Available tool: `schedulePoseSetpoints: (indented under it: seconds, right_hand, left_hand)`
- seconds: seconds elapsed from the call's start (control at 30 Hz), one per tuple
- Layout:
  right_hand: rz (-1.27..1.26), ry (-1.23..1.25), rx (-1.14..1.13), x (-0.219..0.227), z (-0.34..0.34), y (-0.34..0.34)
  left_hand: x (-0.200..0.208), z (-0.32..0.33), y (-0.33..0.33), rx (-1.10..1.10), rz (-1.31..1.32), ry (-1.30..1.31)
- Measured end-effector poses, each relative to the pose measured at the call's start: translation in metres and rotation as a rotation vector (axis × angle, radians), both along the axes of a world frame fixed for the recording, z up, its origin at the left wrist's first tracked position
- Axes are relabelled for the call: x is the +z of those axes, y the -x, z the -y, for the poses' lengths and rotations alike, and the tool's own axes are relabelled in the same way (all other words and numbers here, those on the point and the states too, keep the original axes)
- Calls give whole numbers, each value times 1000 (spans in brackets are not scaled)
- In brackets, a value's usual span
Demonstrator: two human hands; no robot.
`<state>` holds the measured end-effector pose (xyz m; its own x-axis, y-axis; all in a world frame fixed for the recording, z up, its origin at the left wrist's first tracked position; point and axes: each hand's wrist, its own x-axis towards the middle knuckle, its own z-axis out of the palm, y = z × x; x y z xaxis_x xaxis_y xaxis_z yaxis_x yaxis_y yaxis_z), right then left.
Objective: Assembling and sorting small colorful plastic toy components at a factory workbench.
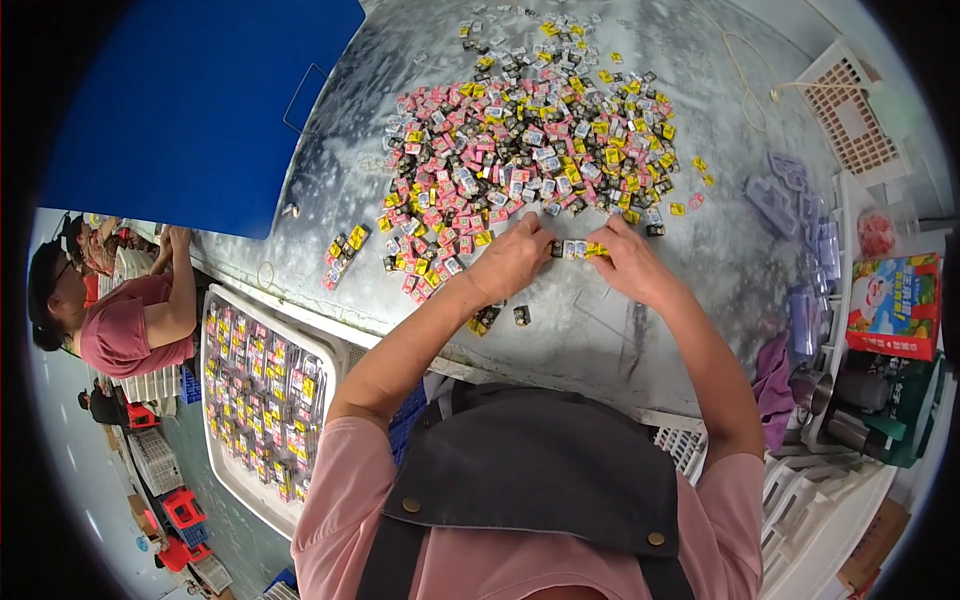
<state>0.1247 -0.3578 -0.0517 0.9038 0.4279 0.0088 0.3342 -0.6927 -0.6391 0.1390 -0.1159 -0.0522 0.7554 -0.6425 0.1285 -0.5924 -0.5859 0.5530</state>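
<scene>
In front of me, a short row of small wrapped packets [574, 249], black, white and yellow, lies between my two hands near the front of the grey table. The fingers of my left hand [517, 258] close on its left end, and my right hand [634, 262] pinches the yellow packet at its right end. Just beyond them spreads a big heap of the same small packets [520, 150] in pink, black, yellow and white. A few loose dark packets [486, 319] lie below my left wrist. My fingertips partly hide the ends of the row.
To the left, a white tray [325, 350] holds rows of bagged packets. A small cluster of packets [345, 255] lies by the left table edge, below a blue panel [200, 110]. Purple plastic pieces [780, 200] and a perforated basket [850, 118] are at right. Another person [140, 325] stands at left.
</scene>
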Motion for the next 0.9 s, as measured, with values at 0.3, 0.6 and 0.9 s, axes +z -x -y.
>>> schedulePoseSetpoints:
  seconds: [0.3, 0.6, 0.9]
  right_hand:
    - [-15, -40, -98, 50, 30, 75]
    - [-56, -4, -308, 17, 29, 132]
    - [19, 38, -297, 15, 24, 142]
  left_hand:
    - [35, 31, 32, -164, -72, 78]
    - [9, 52, 48, -380, -32, -81]
    - [11, 48, 53, -357, -95, -39]
